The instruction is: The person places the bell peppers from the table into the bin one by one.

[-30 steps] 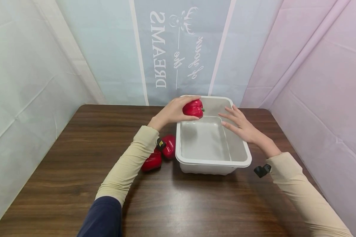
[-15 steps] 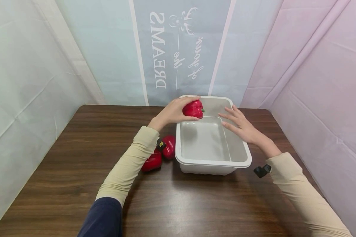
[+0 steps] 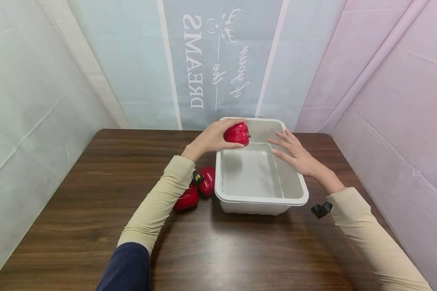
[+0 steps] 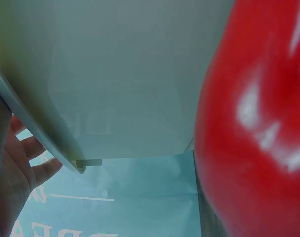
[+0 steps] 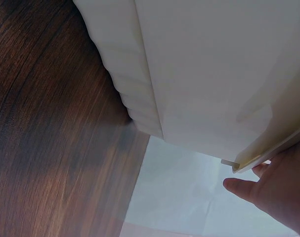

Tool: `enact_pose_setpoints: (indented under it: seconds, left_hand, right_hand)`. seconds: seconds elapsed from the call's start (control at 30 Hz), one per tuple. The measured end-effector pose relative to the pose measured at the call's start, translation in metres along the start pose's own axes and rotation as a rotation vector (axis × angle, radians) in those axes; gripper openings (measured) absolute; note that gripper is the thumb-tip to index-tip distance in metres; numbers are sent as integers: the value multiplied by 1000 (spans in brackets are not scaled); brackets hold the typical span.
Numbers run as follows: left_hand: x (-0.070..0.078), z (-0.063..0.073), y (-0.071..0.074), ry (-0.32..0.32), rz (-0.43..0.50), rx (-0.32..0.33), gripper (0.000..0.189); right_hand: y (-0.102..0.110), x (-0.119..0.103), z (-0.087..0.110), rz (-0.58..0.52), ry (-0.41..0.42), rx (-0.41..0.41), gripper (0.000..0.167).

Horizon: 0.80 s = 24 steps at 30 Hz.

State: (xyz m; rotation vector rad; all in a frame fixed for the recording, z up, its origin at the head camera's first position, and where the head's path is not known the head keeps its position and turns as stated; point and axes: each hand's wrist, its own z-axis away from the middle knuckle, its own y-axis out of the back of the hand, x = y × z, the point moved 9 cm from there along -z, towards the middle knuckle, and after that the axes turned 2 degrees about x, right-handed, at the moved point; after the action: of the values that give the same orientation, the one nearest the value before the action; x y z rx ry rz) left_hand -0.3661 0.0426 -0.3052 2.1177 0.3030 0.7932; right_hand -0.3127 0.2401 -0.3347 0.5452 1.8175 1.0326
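Note:
My left hand (image 3: 214, 135) grips a red bell pepper (image 3: 236, 134) with a green stem, thumb on the near side and fingers over the far side. That pepper is over the back left corner of a light grey plastic bin (image 3: 262, 200). Over the bin's right rim my right hand (image 3: 294, 152) has its fingers spread, holding nothing. Two more red peppers lie on the table left of the bin: one (image 3: 207, 181) close to its wall, the other (image 3: 187, 199) partly behind my left sleeve. A red pepper (image 4: 258, 118) fills the right of the left wrist view.
The bin stands on a dark wood-grain table (image 3: 218, 258) near its far edge. A pale blue cloth (image 3: 225, 60) with mirrored lettering hangs behind, and pale cloth walls (image 3: 397, 101) flank both sides. Small black cameras (image 3: 321, 209) are worn at my wrists.

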Motion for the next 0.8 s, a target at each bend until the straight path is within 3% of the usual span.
enact_pose_setpoints:
  seconds: [0.27,0.8]
  left_hand:
    - [0,0,4,-3,35,22,67]
    - [-1,5,9,-25,22,46,62]
  right_hand:
    - [1,-2,0,-12,15,8,44]
    - [0,-4,1,-8,16,13,44]
